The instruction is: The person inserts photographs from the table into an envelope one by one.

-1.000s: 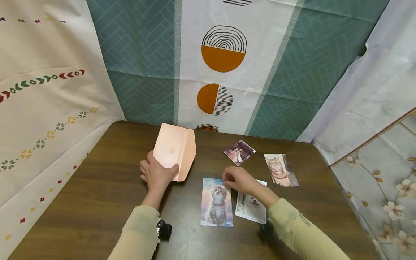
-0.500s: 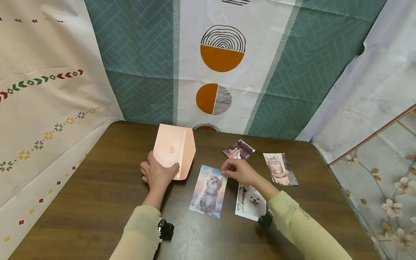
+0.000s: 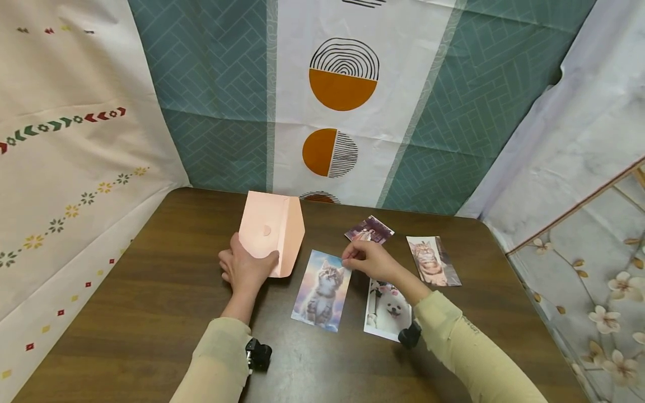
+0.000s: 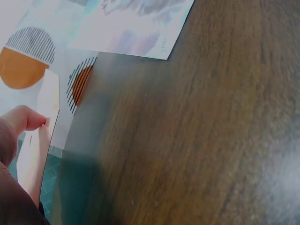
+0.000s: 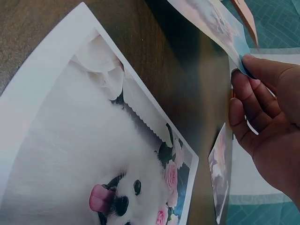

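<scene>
Starting at the far left, a pale cloth point(image 3: 60, 168) with rows of coloured motifs hangs beside the dark wooden table point(image 3: 126, 291). Next along, a light sleeve point(image 3: 214, 358) with a black device point(image 3: 259, 354) at its wrist, and here's the left hand point(image 3: 248, 268), busy: it grips a pink envelope point(image 3: 262, 221), thumb on the front near the flap's fold. That envelope tilts over the left-centre of the table, its flap spread out to the right.

Behind, a teal-and-white cloth point(image 3: 216, 112) carries orange and striped rounds. Just right of the envelope, and clear of it, comes the kitten picture point(image 3: 322, 291), slanting in the air above the wood. And who has it? The right hand point(image 3: 373, 260), thumb and fingertips pinching its upper right corner, a neat narrow hold!

Beyond those fingers sits the purple picture point(image 3: 370, 228), partly covered by the hand. Nearer the front, under the right forearm, lies the white dog picture point(image 3: 390, 310), pink flowers at its upper end. Farther right, well apart, there's the orange cat picture point(image 3: 431, 260) on the table, and last, a floral cloth point(image 3: 604, 280) closing the right side.
</scene>
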The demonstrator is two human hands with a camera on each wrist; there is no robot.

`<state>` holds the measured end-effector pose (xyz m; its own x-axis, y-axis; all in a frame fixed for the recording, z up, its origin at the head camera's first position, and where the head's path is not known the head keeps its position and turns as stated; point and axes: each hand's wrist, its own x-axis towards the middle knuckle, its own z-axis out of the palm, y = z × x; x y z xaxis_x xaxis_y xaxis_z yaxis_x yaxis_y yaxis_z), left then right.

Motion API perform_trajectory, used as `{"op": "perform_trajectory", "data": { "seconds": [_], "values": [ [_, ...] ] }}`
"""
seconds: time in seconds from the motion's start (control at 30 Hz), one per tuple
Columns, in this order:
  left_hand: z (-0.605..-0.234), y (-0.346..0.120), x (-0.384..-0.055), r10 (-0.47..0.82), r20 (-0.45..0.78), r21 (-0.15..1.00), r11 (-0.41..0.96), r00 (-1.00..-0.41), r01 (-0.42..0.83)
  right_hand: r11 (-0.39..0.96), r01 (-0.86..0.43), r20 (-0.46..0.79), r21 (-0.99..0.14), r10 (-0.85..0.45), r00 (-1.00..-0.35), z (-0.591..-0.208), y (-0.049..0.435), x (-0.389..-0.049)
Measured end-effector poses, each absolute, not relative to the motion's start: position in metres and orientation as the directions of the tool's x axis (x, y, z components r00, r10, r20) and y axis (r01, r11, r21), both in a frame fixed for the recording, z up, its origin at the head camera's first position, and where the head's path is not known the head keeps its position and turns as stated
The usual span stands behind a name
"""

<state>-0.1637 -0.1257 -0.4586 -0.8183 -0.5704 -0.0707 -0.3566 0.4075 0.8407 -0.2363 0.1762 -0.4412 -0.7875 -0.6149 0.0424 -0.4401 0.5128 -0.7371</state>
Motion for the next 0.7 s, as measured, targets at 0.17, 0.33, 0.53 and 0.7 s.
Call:
{"op": "perform_trajectory", "data": {
  "seconds": [0.17,0.33,0.53,0.7],
  "values": [
    [-0.457,-0.1255,-0.1636,-0.567,-0.057,0.828,0.434,-0.822,-0.356,0.522,-0.432,0.03,-0.736,-0.612,-0.791,-0.4396,0.1755,-0.2343],
    [-0.4564,-0.1248,-0.1635,-0.579,-0.045,0.827,0.436,-0.814,-0.356,0.523,-0.437,0.033,-0.732,-0.614,-0.788,-0.4398,0.1753,-0.2329],
    [-0.4572,-0.1248,-0.1648,-0.593,-0.024,0.845,0.418,-0.805,-0.334,0.525,-0.439,0.034,-0.729,-0.613,-0.79,-0.441,0.1757,-0.2324],
    [-0.4586,-0.1258,-0.1655,-0.596,-0.032,0.845,0.413,-0.802,-0.341,0.515,-0.441,0.037,-0.735,-0.619,-0.785,-0.4395,0.1741,-0.233]
  ]
}}
